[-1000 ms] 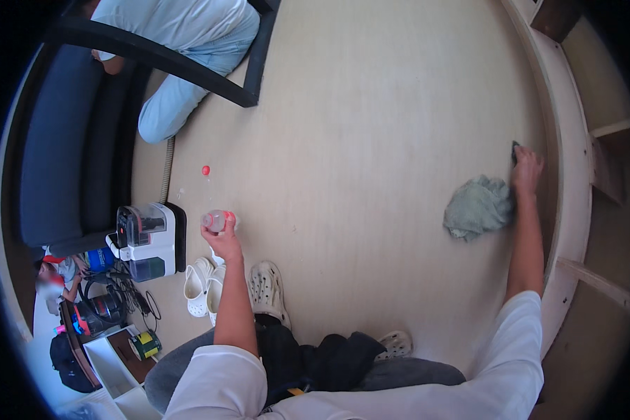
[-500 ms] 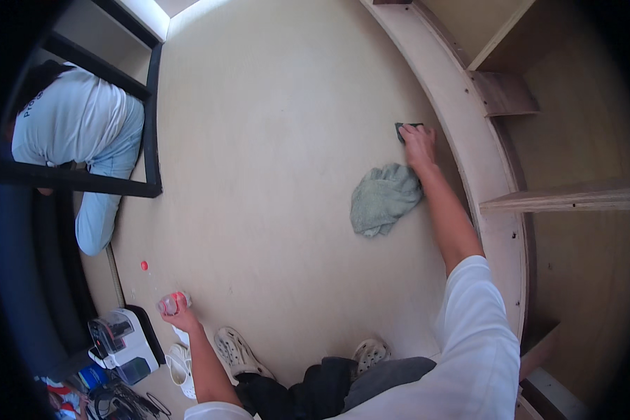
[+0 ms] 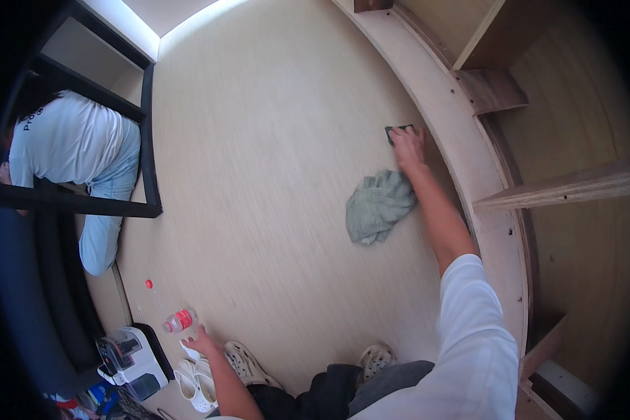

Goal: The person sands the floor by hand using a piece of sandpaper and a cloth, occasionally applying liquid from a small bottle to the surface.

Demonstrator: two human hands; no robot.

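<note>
My left hand [image 3: 201,341] has its fingers apart and holds nothing, just beside a clear plastic bottle [image 3: 180,320] with a red label. The bottle seems to lie on its side on the wood-look floor [image 3: 280,210]. A small red cap [image 3: 148,284] lies farther off from the bottle. At the right, my right hand [image 3: 409,145] presses its fingers on a dark green, pad-like piece [image 3: 393,134] on the floor, near the wooden frame. A crumpled grey-green cloth [image 3: 378,208] rests next to my right forearm.
A wooden frame [image 3: 462,150] with shelves runs along the right. On the left, another person [image 3: 73,140] crouches behind black bars [image 3: 148,140]. A white appliance [image 3: 134,364] with a clear tank and pale clogs [image 3: 197,383] stand at the lower left.
My left hand has let go of the bottle and drawn back toward me. The right hand still rests on the dark pad. The whole view has shifted slightly.
</note>
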